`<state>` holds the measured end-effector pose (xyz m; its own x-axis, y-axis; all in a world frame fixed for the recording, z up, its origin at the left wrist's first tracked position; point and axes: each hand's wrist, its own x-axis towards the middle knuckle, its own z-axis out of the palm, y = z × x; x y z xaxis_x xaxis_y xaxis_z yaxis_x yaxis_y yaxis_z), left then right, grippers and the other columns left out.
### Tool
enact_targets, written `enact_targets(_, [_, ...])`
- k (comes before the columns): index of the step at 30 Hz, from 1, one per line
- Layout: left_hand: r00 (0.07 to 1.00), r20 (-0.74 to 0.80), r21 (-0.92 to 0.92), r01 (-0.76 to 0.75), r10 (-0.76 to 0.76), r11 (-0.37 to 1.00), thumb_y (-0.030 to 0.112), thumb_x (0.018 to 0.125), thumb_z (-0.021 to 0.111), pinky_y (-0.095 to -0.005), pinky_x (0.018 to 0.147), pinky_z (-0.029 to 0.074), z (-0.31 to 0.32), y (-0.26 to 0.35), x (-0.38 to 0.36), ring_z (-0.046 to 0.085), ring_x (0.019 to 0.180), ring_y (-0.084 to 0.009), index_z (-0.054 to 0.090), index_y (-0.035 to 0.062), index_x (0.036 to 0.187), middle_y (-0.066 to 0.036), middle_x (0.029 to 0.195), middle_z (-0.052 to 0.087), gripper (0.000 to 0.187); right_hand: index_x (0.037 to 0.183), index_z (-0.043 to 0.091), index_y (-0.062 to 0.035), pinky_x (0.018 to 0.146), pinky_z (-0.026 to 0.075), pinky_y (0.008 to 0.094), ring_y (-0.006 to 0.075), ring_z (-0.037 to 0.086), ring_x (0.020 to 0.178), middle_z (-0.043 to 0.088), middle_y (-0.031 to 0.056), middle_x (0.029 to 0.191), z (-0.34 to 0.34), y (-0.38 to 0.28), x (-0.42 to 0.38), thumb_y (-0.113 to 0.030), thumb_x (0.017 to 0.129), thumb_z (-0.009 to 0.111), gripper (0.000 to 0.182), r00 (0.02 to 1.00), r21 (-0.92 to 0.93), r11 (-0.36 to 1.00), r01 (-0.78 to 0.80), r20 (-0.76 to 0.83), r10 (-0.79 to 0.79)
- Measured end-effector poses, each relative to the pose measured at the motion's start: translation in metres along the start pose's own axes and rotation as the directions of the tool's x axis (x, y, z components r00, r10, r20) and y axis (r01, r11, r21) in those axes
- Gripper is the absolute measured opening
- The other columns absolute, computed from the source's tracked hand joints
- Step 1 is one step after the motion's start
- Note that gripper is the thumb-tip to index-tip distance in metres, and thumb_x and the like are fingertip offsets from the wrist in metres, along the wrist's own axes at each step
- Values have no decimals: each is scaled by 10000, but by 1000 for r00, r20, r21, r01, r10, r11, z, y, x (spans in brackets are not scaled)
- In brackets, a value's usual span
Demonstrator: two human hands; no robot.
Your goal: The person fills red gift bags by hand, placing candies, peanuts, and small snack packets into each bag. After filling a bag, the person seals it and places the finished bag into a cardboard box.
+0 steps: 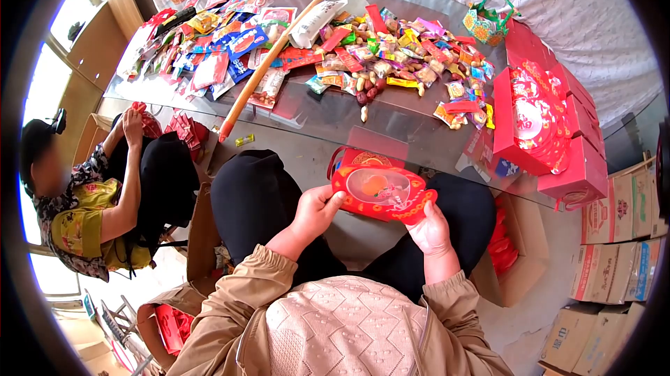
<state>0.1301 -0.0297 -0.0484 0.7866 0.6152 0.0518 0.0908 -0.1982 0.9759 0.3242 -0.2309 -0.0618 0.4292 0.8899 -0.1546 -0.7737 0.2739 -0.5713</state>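
A red packet with gold print and a clear oval window (377, 186) is held level over my lap; something orange shows through the window. My left hand (315, 214) grips its left end, thumb on top. At its right end, my right hand (430, 231) pinches the lower corner between thumb and fingers. Just beyond and partly under the packet stands a red gift box (364, 159), its lid raised at the table edge. My hands hide much of the box.
Wrapped sweets and nuts (398, 55) and snack packets (230, 41) cover the glass table (286, 114), divided by an orange stick (272, 62). Red boxes (583, 159) stand right. A co-worker (91, 215) sits left, handling something red. Cartons (520, 257) flank my legs.
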Motion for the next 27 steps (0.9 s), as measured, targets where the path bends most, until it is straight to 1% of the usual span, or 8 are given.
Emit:
enact_targets(2, [996, 90, -180, 34, -18, 983, 210, 1003, 657, -323, 702, 516, 1, -6, -1, 635, 766, -121, 699, -5, 1058, -39, 828, 713, 225, 1435, 466, 28, 1163, 375, 474, 303, 517, 1355, 552, 182, 1445, 1, -2, 0, -340, 1002, 619, 588, 1000, 14, 1000, -2, 17, 1])
enact_targets(3, [962, 234, -112, 171, -141, 979, 236, 1010, 656, -300, 751, 517, -5, -6, -3, 600, 837, -76, 694, -13, 1077, 10, 868, 703, 261, 1437, 463, 31, 1165, 373, 474, 304, 514, 1359, 549, 184, 1449, 2, -3, -1, -343, 1001, 621, 596, 1000, 20, 1000, -8, 30, 8])
enact_targets(5, [957, 288, -158, 73, -25, 985, 234, 1011, 655, -304, 742, 517, -1, -1, -5, 612, 817, -86, 701, -4, 1033, 3, 854, 703, 244, 1454, 443, 30, 1168, 369, 483, 315, 500, 1372, 535, 187, 1462, 4, -4, -1, -349, 998, 622, 619, 998, 7, 1000, -24, 50, 24])
enact_targets(12, [987, 145, 120, 49, -66, 992, 225, 996, 648, -347, 660, 502, 5, 4, -2, 615, 686, -198, 665, -1, 914, -135, 739, 646, 241, 1481, 419, 17, 1177, 361, 502, 332, 475, 1395, 502, 180, 1494, 0, 4, 1, -351, 998, 617, 639, 998, -41, 999, -27, 48, 29])
enact_targets(19, [995, 4, 43, 102, -102, 994, 191, 987, 653, -331, 636, 492, 1, 9, 2, 587, 669, -138, 670, -17, 921, -116, 726, 643, 219, 1457, 438, 25, 1178, 358, 453, 288, 479, 1391, 520, 159, 1482, 23, -14, -1, -344, 1015, 600, 598, 972, -81, 968, 237, 28, -235])
enact_targets(22, [985, 69, 202, 142, -159, 969, 176, 952, 691, -342, 614, 497, 2, 6, 2, 617, 644, -184, 673, -9, 907, -121, 724, 649, 191, 1436, 467, -3, 1176, 361, 447, 263, 502, 1368, 544, 124, 1458, -7, 0, 7, -301, 1043, 554, 501, 972, -116, 972, 205, -96, -217])
enact_targets(25, [998, 54, 209, 15, -27, 978, 113, 928, 700, -309, 592, 460, 3, 13, 2, 551, 626, -148, 661, -12, 885, -83, 708, 612, 138, 1405, 501, -5, 1180, 354, 436, 261, 501, 1371, 550, 124, 1450, -2, 2, 9, -300, 1046, 548, 467, 978, -210, 961, 181, -63, -198])
enact_targets(27, [999, 34, 244, -41, 33, 969, 115, 871, 752, -333, 578, 464, 4, 15, 3, 581, 613, -217, 655, 4, 856, -103, 703, 611, 148, 1389, 515, -1, 1179, 353, 428, 258, 506, 1366, 561, 130, 1436, -12, 4, 13, -299, 1039, 564, 462, 978, -263, 952, 158, -94, -188])
